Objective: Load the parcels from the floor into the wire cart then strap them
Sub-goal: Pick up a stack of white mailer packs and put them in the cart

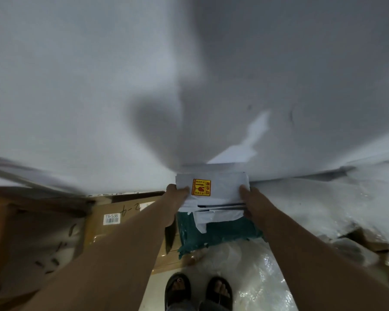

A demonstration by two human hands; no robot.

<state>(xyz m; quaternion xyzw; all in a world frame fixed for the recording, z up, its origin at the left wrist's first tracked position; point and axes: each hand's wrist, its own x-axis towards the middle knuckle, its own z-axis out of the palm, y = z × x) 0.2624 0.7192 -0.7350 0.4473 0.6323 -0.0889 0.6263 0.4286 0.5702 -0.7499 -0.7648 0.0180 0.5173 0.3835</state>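
A white parcel (220,189) in a plastic mailer, with a yellow and red fragile sticker, is held out in front of me close to a pale wall. My left hand (176,191) grips its left edge and my right hand (246,194) grips its right edge. Below it hangs a dark green parcel (218,234), partly covered by the white one; I cannot tell whether my hands carry it too. No wire cart shows in the head view.
A brown cardboard box (112,221) with a barcode label stands at lower left. Clear plastic wrap (256,270) covers the floor and a heap at right. My sandalled feet (198,290) stand on the pale floor below. The wall (99,86) fills the upper view.
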